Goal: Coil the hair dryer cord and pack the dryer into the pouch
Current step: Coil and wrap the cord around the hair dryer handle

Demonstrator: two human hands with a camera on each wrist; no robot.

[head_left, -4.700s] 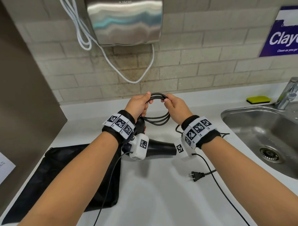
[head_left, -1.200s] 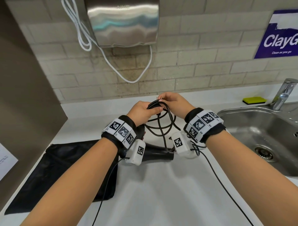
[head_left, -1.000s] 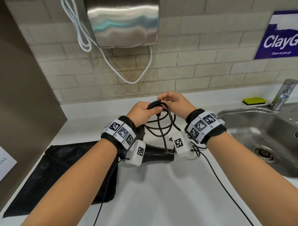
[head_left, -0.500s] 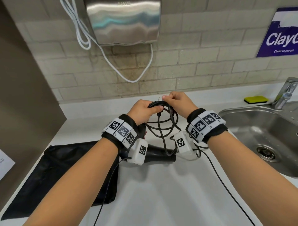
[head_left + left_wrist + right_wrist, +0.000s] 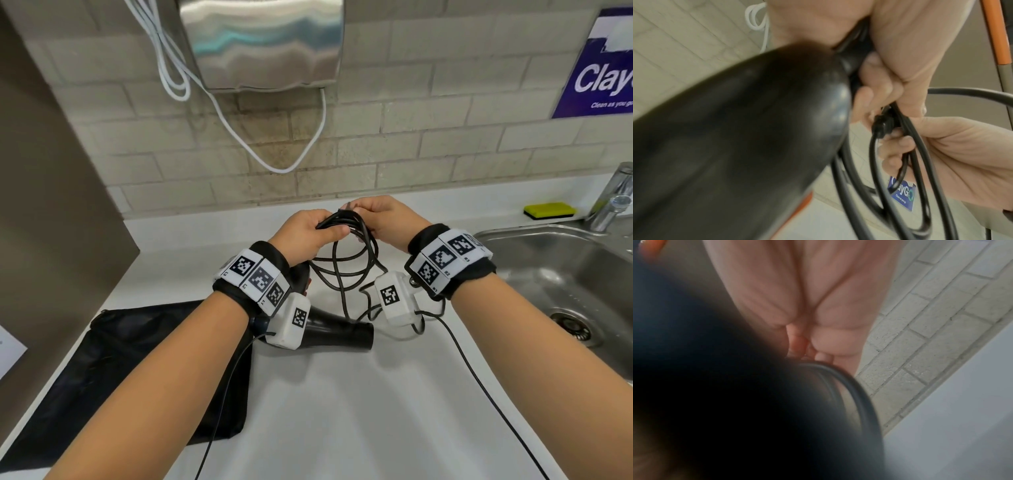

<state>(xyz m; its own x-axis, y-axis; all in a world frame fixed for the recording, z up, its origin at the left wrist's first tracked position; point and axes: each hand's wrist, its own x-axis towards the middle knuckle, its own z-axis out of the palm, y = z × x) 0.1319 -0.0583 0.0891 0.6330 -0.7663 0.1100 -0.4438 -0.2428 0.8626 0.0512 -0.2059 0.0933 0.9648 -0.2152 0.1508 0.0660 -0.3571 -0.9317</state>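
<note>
Far left, at 8 o'clock in the head view: black pouch (image 5: pixel 102 370) lying flat on the white counter (image 5: pixel 342 411), mouth end toward the dryer, one edge tucked under the left forearm.

Just right of it, near centre: black hair dryer (image 5: pixel 335 334) with its barrel pointing to 3 o'clock, partly hidden by the left wrist camera; whether it rests on the counter or hangs from the grip cannot be told. In the left wrist view, same dryer (image 5: pixel 735 138) filling the frame, blurred, an orange strip showing low on the body.

Above that, at 12 o'clock from the dryer: left hand (image 5: pixel 305 233) curled round the top of the coiled cord (image 5: pixel 346 270), loops gathered in the fist and hanging down toward the dryer. From the left wrist camera, fingers (image 5: pixel 879 87) wrapped over the strands, plug (image 5: pixel 882 125) pressed among them.

Immediately right, touching the same bundle: right hand (image 5: pixel 387 219) pinching the cord at the top of the loops, thumb and fingertips closed on it. Right wrist view mostly dark and blurred, a curve of cord (image 5: pixel 855 389) just under the curled fingers.

Further right, at 4 o'clock: steel sink (image 5: pixel 548 274); at 2 o'clock, a yellow sponge (image 5: pixel 548 209) beside the tap (image 5: pixel 613 202).
</note>
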